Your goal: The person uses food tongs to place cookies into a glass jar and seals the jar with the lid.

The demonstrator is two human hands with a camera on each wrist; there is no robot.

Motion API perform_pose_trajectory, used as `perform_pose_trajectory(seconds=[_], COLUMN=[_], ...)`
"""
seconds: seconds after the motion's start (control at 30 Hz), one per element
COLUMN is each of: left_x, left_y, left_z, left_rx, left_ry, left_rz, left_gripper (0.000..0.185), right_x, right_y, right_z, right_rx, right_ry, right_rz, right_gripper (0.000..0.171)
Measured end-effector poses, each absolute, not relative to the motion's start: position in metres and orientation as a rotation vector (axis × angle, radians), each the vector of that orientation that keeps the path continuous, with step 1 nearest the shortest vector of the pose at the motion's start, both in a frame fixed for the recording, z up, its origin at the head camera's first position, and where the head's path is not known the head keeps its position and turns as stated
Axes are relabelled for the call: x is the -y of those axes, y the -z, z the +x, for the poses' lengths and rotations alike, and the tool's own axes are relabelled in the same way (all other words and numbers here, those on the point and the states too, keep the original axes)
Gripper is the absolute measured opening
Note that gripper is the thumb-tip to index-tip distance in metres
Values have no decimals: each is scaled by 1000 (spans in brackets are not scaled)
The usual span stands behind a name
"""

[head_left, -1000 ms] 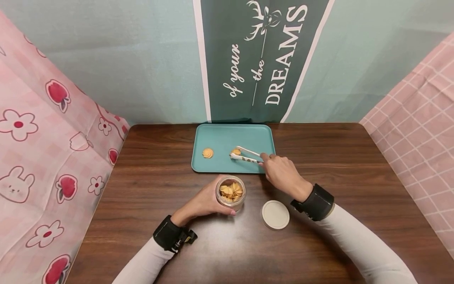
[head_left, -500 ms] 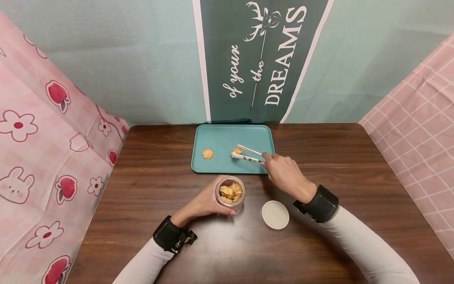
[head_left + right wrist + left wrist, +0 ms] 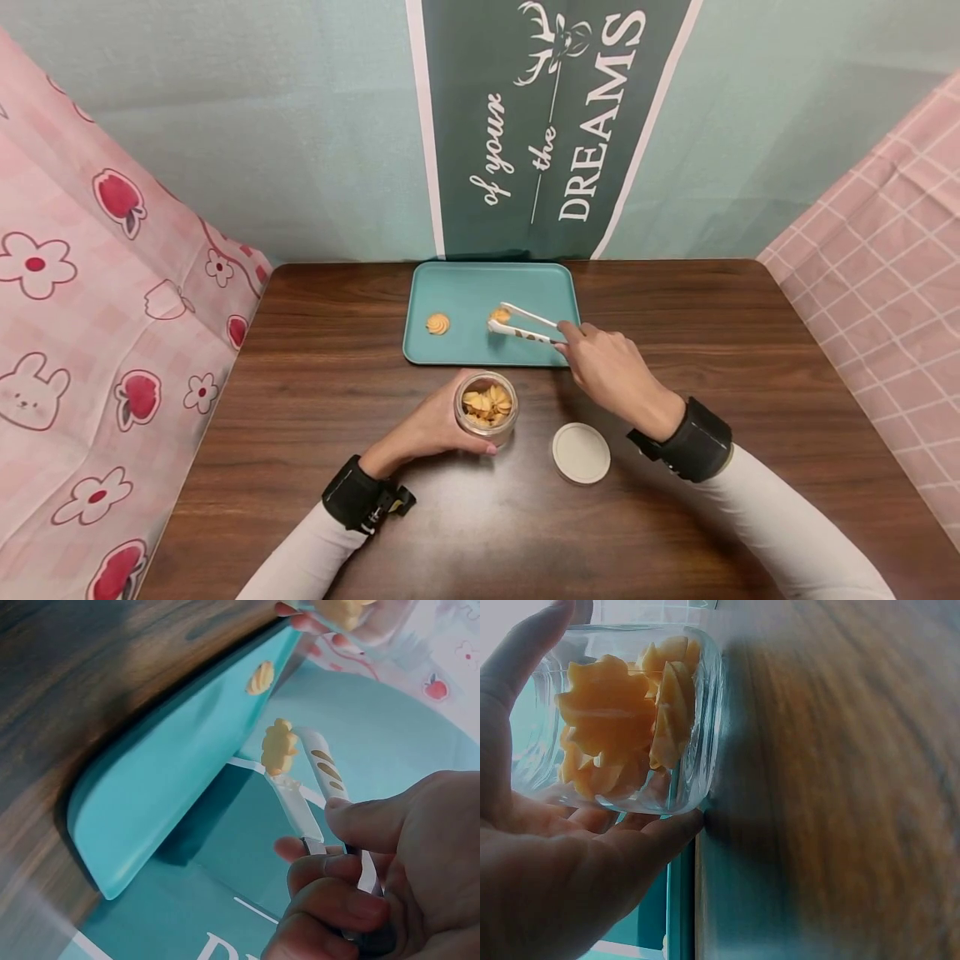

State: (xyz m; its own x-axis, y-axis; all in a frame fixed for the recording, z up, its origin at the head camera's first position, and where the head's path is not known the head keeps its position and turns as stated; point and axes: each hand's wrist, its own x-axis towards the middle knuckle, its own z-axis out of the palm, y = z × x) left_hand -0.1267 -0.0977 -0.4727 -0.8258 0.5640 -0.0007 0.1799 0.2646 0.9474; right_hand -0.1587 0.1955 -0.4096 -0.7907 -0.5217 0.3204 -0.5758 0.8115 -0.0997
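Observation:
My left hand (image 3: 431,425) holds a clear glass jar (image 3: 501,435) of swirl cookies (image 3: 607,709), fingers and thumb curled round its sides. In the head view the jar stands uncapped in front of the teal tray (image 3: 480,287). My right hand (image 3: 618,375) grips small white tongs (image 3: 328,765) with gold leaf-like marks. Between the tong tips is one swirl cookie (image 3: 279,748), over the right half of the tray. The right wrist view shows it apart from the tray surface. Another swirl cookie (image 3: 438,324) lies on the tray's left side.
A round off-white lid (image 3: 581,453) lies on the brown wooden table (image 3: 330,333), right of the jar. Behind the tray hangs a green cloth with lettering (image 3: 555,125). Pink patterned cloths (image 3: 90,333) flank the table at left and right.
My right wrist has shifted to the right and slightly toward me. The tongs and their cookie have risen slightly. My left hand and the jar stay in place.

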Motion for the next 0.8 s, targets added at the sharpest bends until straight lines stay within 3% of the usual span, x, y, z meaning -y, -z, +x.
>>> perform_pose_trajectory(seconds=[0.8], left_x=[99], left_y=[474], left_z=[-128], left_rx=[-2211], left_ry=[-1575], left_rz=[692], left_gripper=[95], right_x=[-199], right_y=[389], right_z=[-132], right_rx=[2587], right_ry=[-297], right_rz=[880], right_gripper=[35])
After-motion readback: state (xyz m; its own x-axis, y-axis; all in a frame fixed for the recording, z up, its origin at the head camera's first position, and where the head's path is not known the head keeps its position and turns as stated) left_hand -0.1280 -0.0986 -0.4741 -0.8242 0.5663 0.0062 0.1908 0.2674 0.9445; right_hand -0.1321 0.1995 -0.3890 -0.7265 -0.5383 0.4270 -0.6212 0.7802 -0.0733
